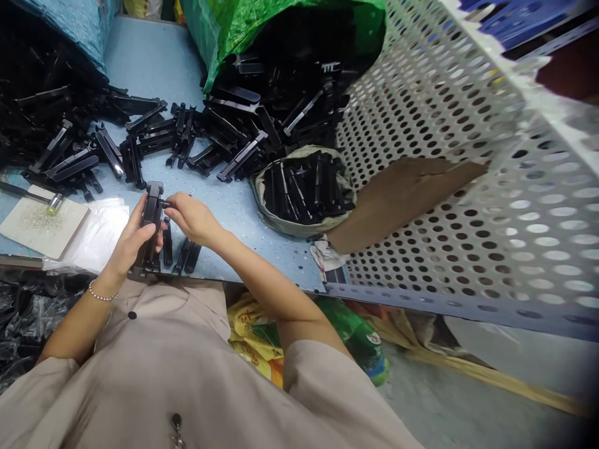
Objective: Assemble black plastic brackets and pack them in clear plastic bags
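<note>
My left hand is wrapped round a long black plastic part, held upright over the front edge of the blue table. My right hand meets the part's right side near its top, thumb and fingers pinched on a small dark piece that sticks out there. Just right of my left hand, more black parts lie at the table's edge. Behind both hands, a heap of similar black parts spreads across the table.
A round cloth-rimmed container holds black parts. Behind it a green sack lies open. At left are a white pad, a hammer-like tool and clear plastic bags. A perforated metal panel borders the right side.
</note>
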Demonstrator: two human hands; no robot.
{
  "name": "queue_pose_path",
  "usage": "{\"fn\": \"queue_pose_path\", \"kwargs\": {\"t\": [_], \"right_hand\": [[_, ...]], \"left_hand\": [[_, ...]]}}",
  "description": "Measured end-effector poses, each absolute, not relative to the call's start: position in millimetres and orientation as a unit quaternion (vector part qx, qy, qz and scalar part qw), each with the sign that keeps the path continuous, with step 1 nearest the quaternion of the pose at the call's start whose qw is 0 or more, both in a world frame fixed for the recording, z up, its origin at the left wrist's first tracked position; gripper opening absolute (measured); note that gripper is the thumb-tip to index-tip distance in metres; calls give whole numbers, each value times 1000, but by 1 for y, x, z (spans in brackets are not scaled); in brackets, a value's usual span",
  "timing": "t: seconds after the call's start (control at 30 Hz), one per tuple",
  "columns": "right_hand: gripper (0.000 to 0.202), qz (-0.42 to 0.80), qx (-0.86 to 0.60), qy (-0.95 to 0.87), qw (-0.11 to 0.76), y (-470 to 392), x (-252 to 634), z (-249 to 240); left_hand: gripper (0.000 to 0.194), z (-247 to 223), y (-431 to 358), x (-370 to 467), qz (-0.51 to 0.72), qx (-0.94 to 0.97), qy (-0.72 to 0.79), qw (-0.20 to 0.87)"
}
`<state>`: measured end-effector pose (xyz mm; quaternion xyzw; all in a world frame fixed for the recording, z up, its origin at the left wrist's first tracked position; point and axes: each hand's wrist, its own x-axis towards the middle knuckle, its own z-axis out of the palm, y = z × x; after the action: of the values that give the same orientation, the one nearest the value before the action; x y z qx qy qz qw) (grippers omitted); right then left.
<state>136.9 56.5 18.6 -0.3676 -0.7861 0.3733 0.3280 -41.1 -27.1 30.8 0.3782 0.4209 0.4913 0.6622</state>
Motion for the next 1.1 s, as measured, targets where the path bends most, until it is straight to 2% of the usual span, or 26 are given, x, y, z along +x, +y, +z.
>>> {"fn": "queue_pose_path", "kwargs": {"t": [0.07, 0.13, 0.2, 0.23, 0.3, 0.43, 0.5, 0.57, 0.67, 0.77, 0.83, 0.9, 1.03, 1.1], "right_hand": [[51, 386, -371, -776, 335, 54, 138, 24], [52, 491, -368, -714, 338, 53, 135, 25], [55, 599, -351, -653, 302, 52, 133, 23], [55, 617, -348, -647, 283, 52, 133, 23], [53, 549, -361, -703, 270, 53, 136, 25], [46, 257, -345, -869, 244, 59, 149, 36], [47, 220, -305, -902, 214, 61, 154, 39], [48, 280, -299, -886, 219, 62, 154, 39], [55, 439, -354, -785, 258, 59, 144, 32], [61, 570, -373, -695, 230, 53, 134, 25], [61, 604, -371, -671, 218, 47, 132, 26], [59, 547, -369, -714, 236, 37, 134, 29], [53, 275, -281, -894, 214, 6, 135, 31], [53, 182, -237, -933, 201, -10, 131, 25]], "left_hand": [[92, 32, -28, -39, 494, 388, 423, 653], [93, 32, -30, -37, 505, 407, 440, 621], [97, 31, -30, -37, 510, 409, 443, 613], [98, 32, -30, -38, 509, 399, 436, 626], [96, 35, -28, -41, 500, 362, 417, 667], [88, 45, -25, -49, 472, 291, 390, 735], [83, 48, -26, -49, 452, 274, 376, 761], [80, 48, -29, -46, 442, 277, 372, 768], [87, 40, -33, -39, 478, 323, 400, 712], [94, 29, -32, -38, 504, 351, 421, 667], [91, 25, -28, -41, 505, 335, 423, 674], [82, 24, -23, -46, 518, 310, 432, 671], [65, 29, -19, -47, 541, 296, 449, 647], [60, 29, -20, -44, 539, 298, 443, 652]]}}
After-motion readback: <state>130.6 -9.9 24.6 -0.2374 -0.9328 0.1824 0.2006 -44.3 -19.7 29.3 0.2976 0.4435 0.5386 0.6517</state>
